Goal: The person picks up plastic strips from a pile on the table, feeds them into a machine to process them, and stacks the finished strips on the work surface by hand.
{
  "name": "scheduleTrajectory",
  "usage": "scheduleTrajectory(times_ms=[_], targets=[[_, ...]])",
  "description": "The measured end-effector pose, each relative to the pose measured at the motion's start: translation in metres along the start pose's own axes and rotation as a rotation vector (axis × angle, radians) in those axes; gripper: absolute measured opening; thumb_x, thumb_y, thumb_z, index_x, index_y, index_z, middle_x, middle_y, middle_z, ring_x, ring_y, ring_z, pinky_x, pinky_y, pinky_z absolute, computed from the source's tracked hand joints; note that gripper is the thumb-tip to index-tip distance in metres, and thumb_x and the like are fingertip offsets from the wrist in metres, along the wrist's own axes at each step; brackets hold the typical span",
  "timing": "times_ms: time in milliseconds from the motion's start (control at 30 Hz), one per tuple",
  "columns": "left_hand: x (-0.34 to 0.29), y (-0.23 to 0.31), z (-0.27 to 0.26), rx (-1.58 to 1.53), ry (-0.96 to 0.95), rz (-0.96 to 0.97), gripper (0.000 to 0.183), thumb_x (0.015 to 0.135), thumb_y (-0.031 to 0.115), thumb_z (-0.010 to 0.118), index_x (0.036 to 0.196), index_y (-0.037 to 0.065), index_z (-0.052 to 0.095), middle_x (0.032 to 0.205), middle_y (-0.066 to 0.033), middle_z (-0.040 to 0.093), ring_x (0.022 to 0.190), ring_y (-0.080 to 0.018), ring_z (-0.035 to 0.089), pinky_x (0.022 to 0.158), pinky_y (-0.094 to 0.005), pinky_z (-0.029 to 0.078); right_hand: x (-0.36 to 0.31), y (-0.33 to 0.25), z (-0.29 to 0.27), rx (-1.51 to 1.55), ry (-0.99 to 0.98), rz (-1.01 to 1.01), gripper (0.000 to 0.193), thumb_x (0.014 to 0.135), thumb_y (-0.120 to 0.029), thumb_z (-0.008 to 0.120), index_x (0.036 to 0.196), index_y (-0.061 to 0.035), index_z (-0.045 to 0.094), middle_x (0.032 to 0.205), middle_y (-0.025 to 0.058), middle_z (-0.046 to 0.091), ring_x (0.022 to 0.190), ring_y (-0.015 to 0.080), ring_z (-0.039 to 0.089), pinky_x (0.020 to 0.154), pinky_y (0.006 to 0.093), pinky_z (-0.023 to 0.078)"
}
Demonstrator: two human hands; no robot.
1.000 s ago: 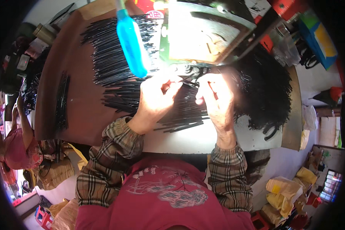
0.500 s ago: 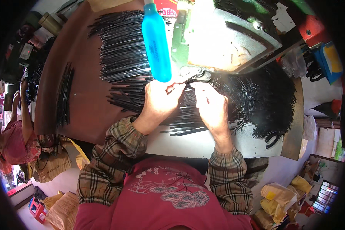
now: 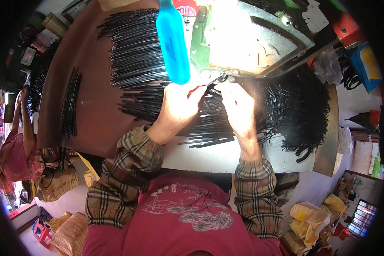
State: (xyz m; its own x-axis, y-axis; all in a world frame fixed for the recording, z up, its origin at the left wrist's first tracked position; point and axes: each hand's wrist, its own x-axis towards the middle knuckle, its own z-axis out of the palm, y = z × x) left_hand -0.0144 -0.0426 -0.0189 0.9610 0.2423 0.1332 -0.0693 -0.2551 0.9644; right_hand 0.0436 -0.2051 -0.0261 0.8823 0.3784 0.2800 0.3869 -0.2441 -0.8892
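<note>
Both of my hands work close together at the small metal foot (image 3: pixel 217 77) of a machine. My left hand (image 3: pixel 179 104) is closed in a pinch just left of the foot, below a long, rounded bright blue thing (image 3: pixel 173 47). My right hand (image 3: pixel 241 111) pinches on the right side of the foot, its fingers curled. A thin black strip (image 3: pixel 212 88) shows between the fingertips; its ends are hidden by my fingers and the glare. Beneath and between my hands lie loose black strips (image 3: pixel 209 115) on the white work surface (image 3: pixel 192 160).
The green and metal machine (image 3: pixel 251 42), glaring under a lamp, fills the top middle. Stacked black strips (image 3: pixel 136 49) lie on a brown sheet (image 3: pixel 96 115) at left; a tangled black heap (image 3: pixel 305 106) lies at right. Another person (image 3: pixel 19 151) works far left. Paper sacks (image 3: pixel 309 217) stand lower right.
My right hand has shifted slightly, its fingers closer to the metal foot and more curled. My left hand has moved up a little. The whole view has shifted slightly.
</note>
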Motion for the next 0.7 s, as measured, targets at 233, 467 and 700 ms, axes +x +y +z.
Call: scheduleTrajectory(times_ms=[233,467,700], targets=[[0.018,-0.008,0.009,0.074,0.091,0.351,0.023,0.083,-0.004,0.064,0.106,-0.002,0.066,0.089,-0.0114,0.064,0.078,-0.0140,0.060,0.070,-0.0253,0.049,0.008,0.000,-0.005,0.094,0.023,0.046,0.015,0.094,-0.008,0.055,0.098,0.0018,0.064,0.081,0.0072,0.065,0.066,0.0107,0.055,0.062,0.0255,0.046],[0.014,0.002,0.013,0.111,0.104,0.476,0.032,0.075,-0.016,0.057,0.103,-0.003,0.066,0.080,-0.0106,0.058,0.073,-0.0181,0.056,0.067,-0.0275,0.046,0.006,0.002,-0.010,0.036,0.013,0.034,0.015,0.094,-0.009,0.055,0.098,0.0021,0.064,0.080,0.0064,0.065,0.066,0.0088,0.054,0.062,0.0252,0.047],[0.019,0.001,0.017,-0.141,0.117,0.519,0.033,0.077,-0.017,0.055,0.105,-0.003,0.066,0.081,-0.0108,0.060,0.072,-0.0146,0.056,0.065,-0.0257,0.046,0.009,-0.002,-0.004,0.059,0.050,-0.049,0.017,0.093,-0.010,0.055,0.100,0.0025,0.065,0.086,0.0077,0.068,0.072,0.0088,0.059,0.067,0.0244,0.049]])
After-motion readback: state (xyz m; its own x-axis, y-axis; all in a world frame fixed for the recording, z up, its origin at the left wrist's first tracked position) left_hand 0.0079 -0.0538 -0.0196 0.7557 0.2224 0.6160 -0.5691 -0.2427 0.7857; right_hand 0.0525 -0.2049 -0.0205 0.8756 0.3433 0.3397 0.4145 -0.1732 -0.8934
